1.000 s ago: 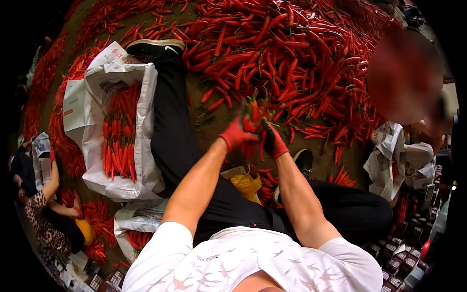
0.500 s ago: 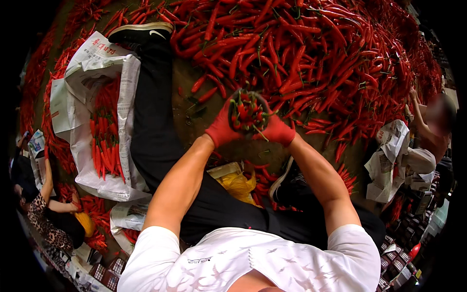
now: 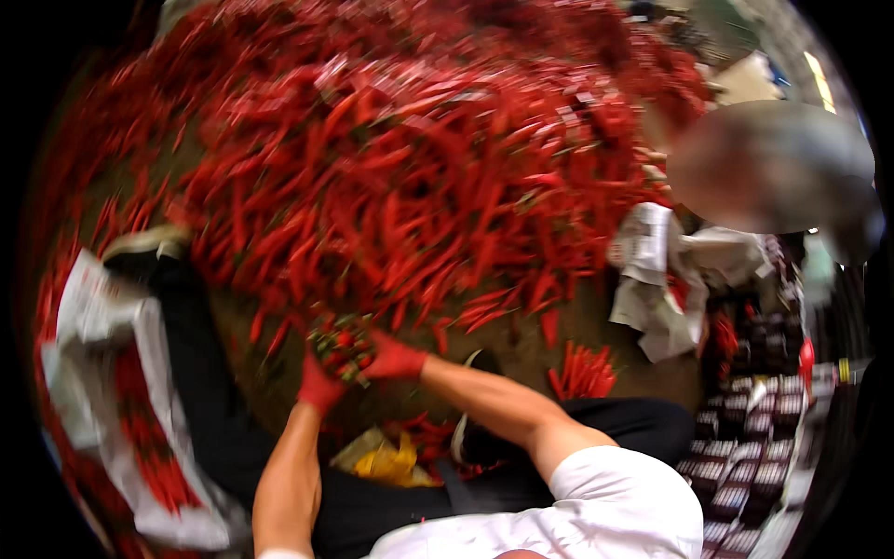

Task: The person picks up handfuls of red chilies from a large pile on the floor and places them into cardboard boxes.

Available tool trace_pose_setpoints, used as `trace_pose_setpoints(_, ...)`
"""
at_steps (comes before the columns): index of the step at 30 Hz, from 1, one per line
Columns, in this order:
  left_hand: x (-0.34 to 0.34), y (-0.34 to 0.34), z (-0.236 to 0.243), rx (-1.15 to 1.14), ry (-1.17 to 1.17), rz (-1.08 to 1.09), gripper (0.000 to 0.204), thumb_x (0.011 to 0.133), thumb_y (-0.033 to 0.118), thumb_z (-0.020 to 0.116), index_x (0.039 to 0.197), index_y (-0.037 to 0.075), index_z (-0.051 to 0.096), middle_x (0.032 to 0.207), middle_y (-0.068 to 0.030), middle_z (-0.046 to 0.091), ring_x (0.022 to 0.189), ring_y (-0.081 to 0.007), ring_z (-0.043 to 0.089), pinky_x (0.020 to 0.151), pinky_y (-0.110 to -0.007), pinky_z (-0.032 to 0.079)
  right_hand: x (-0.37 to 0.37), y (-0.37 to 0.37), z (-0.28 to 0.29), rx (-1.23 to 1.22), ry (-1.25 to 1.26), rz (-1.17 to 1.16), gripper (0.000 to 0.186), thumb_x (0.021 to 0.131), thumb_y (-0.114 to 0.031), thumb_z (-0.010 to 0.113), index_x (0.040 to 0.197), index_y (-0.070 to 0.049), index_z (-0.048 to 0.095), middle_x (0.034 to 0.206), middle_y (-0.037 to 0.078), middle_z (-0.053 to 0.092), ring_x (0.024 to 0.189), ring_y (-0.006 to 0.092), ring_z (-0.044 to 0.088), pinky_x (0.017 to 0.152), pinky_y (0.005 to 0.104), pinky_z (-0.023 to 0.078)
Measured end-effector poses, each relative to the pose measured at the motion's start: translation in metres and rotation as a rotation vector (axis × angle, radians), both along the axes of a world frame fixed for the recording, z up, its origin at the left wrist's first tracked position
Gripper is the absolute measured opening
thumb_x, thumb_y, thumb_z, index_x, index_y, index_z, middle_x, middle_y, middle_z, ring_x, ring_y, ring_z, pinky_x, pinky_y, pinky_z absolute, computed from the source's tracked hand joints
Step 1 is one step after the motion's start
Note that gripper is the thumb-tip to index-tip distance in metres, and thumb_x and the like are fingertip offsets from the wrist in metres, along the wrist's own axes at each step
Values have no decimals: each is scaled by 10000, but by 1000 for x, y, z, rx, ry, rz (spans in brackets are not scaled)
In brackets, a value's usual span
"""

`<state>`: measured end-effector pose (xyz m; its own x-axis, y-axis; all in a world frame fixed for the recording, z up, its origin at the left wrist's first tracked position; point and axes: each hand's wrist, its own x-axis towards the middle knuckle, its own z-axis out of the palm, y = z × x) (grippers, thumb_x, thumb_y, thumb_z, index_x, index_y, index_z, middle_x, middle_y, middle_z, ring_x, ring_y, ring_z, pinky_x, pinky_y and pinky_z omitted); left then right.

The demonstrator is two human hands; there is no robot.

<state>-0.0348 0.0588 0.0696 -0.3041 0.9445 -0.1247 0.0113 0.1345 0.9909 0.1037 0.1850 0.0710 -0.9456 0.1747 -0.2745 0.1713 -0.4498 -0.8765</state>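
Chillies (image 3: pixel 340 343) are sitting in a small bunch between my two hands, just at the near edge of the big red heap (image 3: pixel 400 158), with green stems showing among the red. Half a second ago the hands were holding this bunch higher in the picture and the view was sharp; now the whole picture is blurring and swinging, the heap is filling more of it, and the hands are lying lower and nearer to my body. I am judging that the head is turning while the bunch is being drawn back from the heap, so the gathering step is looking nearly done.

My left hand (image 3: pixel 320 387), in a red glove, is closing its fingers under the bunch. My right hand (image 3: pixel 393 359), also in a red glove, is pressing on the bunch from the other side. Because of the blur I cannot tell how tight each finger is curling.

At my left a white sack (image 3: pixel 102 373) is lying open beside my black trouser leg (image 3: pixel 200 382), and red chillies are lying inside it. A second pale sack (image 3: pixel 656 279) is lying at the right, crumpled, and I cannot tell what is in it. Dark trays (image 3: pixel 745 456) are standing in rows at the lower right.
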Motion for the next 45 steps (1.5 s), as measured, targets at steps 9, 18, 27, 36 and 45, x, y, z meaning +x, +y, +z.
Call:
trace_pose_setpoints(9, -29, -52, 54, 450, -680, 635, 604, 779, 11, 713, 1330, 22, 469, 1219, -113, 584, 1049, -238, 633, 828, -373, 575, -125, -12, 167, 720, -36, 269, 892, 637, -230, 874, 1371, -15, 415, 1241, 158, 581, 1146, 194, 544, 968, 339, 455)
trace_pose_setpoints(18, -84, -132, 119, 951, -803, 818, 482, 825, -18, 610, 1296, 37, 523, 1281, -91, 579, 1155, -209, 588, 1009, -343, 484, -277, -123, 226, 1102, 142, 808, 781, 692, -158, 840, 1349, 1, 449, 1186, 93, 643, 1038, 132, 606, 873, 309, 519)
trace_pose_setpoints(27, -178, -172, 119, 1256, -607, 1207, 235, 947, 134, 583, 1172, 69, 559, 1159, -72, 622, 1037, -177, 589, 904, -319, 502, -456, -276, 228, 1611, 107, 1602, 914, 600, -482, 807, 1375, -105, 503, 1279, 150, 611, 1130, 309, 602, 954, 402, 465)
trace_pose_setpoints(36, -376, -246, 12, 977, -934, 1417, 540, 842, 369, 658, 1294, 91, 555, 1243, -116, 611, 1016, -232, 629, 897, -398, 522, -398, -195, 243, 1176, 782, 340, 495, 804, -262, 740, 1205, -10, 599, 1078, 163, 652, 1036, 311, 634, 923, 411, 490)
trace_pose_setpoints(45, -434, -266, -44, 380, -907, 1128, 564, 835, 411, 645, 1267, 56, 571, 1198, -130, 627, 977, -242, 628, 852, -393, 524, -42, 43, 51, 989, -723, -634, 344, 804, -333, 680, 977, -36, 677, 966, 180, 701, 917, 309, 674, 794, 400, 517)
